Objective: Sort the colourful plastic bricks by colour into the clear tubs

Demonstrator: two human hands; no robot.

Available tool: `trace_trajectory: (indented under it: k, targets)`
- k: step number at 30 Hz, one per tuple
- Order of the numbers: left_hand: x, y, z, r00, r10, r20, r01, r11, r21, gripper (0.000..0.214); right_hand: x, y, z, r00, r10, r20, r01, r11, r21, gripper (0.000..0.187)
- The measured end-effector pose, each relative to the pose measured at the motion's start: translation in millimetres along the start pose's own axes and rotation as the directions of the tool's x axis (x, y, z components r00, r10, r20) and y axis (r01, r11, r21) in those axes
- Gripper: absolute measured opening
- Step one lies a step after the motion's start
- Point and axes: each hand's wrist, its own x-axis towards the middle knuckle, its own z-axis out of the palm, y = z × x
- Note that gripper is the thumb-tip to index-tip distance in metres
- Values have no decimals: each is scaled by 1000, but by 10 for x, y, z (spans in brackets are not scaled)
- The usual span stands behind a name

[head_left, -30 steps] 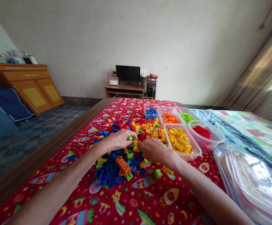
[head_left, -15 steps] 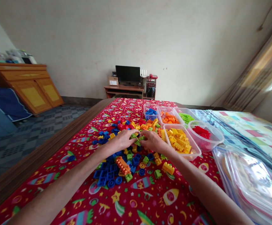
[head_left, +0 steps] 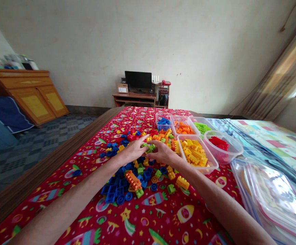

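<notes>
My left hand [head_left: 132,149] reaches over the middle of a heap of toy building bricks, fingers apart, its fingertips beside some green building bricks [head_left: 151,148]. From the other side, my right hand [head_left: 164,152] has its thumb and fingers closed around those green bricks. Part of the grip is hidden by the fingers. Nearer to me lie an orange brick piece [head_left: 133,180], several blue bricks [head_left: 114,186], a yellow brick [head_left: 183,182] and a lone green brick [head_left: 171,189]. Blue wheels [head_left: 120,199] lie at the heap's front edge.
Right of the heap stand clear tubs holding yellow bricks [head_left: 194,152], orange bricks [head_left: 184,128], blue bricks [head_left: 163,123], green bricks [head_left: 202,128] and red bricks [head_left: 218,143]. Clear zip bags [head_left: 277,194] lie at the right. A red patterned cloth [head_left: 163,217] covers the table.
My left fingers have spread and loosened from the green bricks, its index finger now stretched out. My right hand still holds the green bricks, shifted slightly. The view has moved a little.
</notes>
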Motion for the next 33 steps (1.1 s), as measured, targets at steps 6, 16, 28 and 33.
trace_trajectory:
  k: [6, 16, 28, 33]
  targets:
    - [-112, 141, 101, 995, -99, 5, 97, 966, -238, 71, 25, 78, 92, 980, -175, -90, 160, 975, -151, 42]
    - [-128, 241, 8, 987, -147, 64, 160, 874, -459, 75, 6, -28, -135, 978, -108, -181, 86, 988, -126, 20]
    - [-11, -11, -554, 986, 163, -33, -118, 822, 557, 44, 262, -34, -1541, 939, 80, -335, -95, 995, -28, 17]
    - [19, -170, -672, 1000, 28, 5, -25, 764, 644, 46, 448, 125, -2156, 771, 212, -601, -359, 924, -134, 20]
